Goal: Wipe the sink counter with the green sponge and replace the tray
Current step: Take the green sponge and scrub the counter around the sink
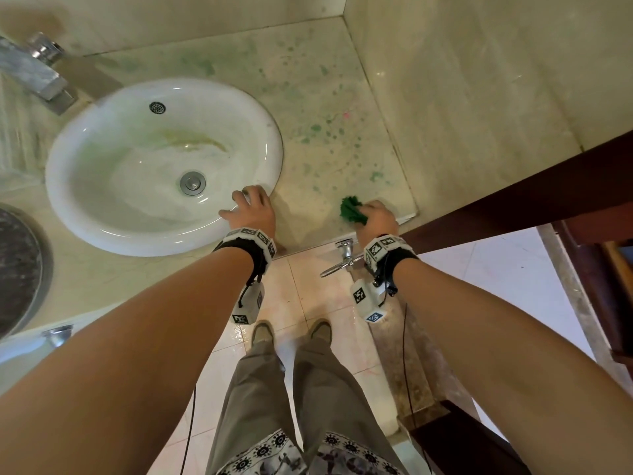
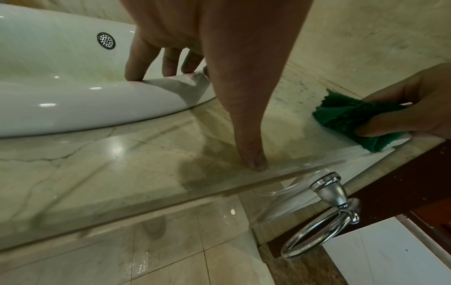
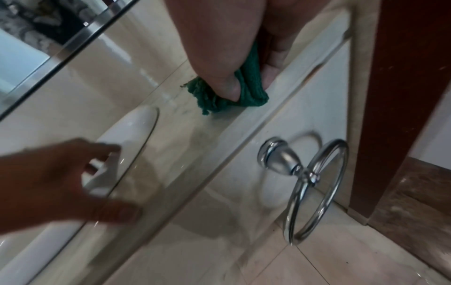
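Both forearms reach out: left hand braces with spread fingers on the basin rim, right hand pinches the green sponge at the counter's front-right corner, which should press flat, sweeping overlapping strokes across the green spots.

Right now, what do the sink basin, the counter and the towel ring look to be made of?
Sink basin: glossy white ceramic, sharp highlights.
Counter: polished beige stone, likely marble, grey veins.
Towel ring: chromed metal, mirror reflections.

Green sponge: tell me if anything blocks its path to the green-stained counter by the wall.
Nothing visible does. The right hand grips the green sponge at the counter's front edge; the stained stretch beyond lies bare.
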